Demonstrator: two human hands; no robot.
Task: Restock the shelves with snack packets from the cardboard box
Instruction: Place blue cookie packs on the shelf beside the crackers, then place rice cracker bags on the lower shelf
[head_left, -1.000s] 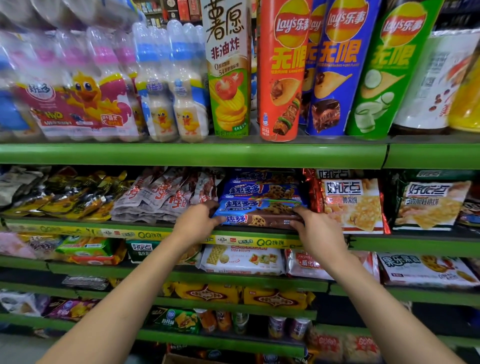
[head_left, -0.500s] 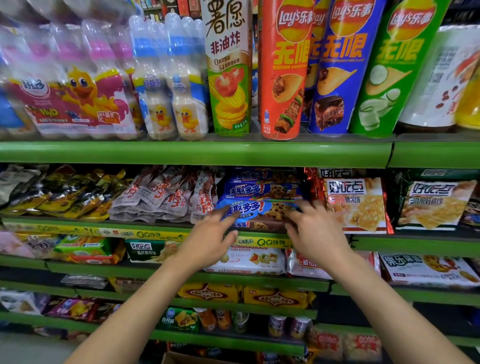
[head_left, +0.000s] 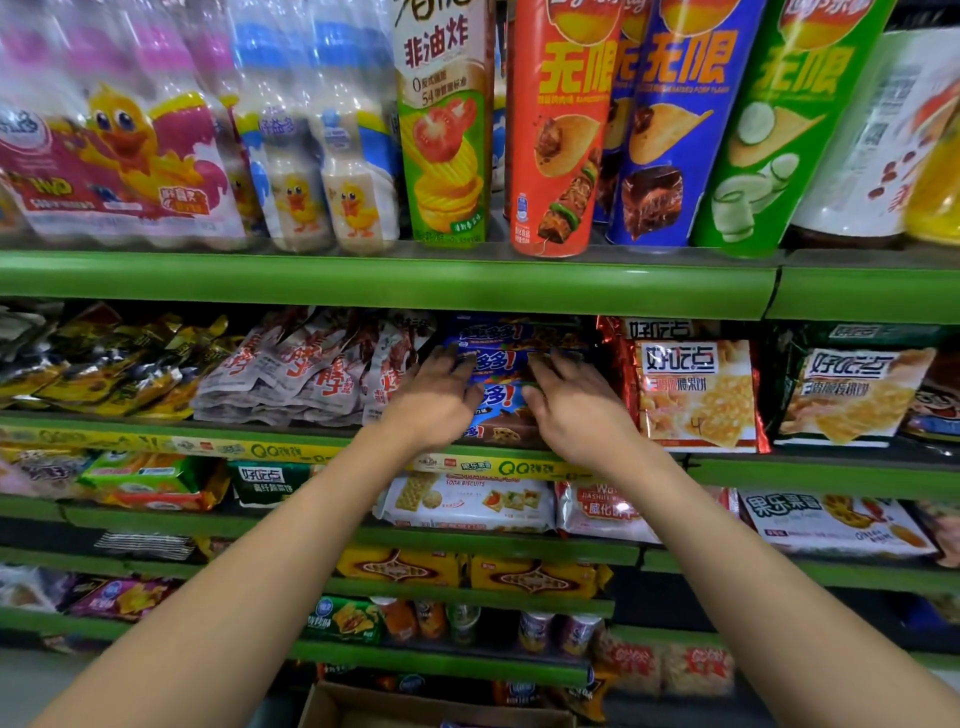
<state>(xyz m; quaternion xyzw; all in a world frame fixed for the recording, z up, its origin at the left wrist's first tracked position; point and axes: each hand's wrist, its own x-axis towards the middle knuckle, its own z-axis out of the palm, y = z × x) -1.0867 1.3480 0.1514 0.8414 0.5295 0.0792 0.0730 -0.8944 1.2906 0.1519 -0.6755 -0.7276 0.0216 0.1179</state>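
Both hands, left (head_left: 434, 402) & right (head_left: 574, 410), fingers straight, pressing blue cookie packs (head_left: 501, 397) stacked on mid shelf (head_left: 218, 447), box (head_left: 363, 709) at 6 o'clock; uneven push could topple stack fwd.

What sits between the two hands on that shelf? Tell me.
In the head view, the stack of blue cookie packets shows in the gap between the left hand and right hand; both hands rest on it.
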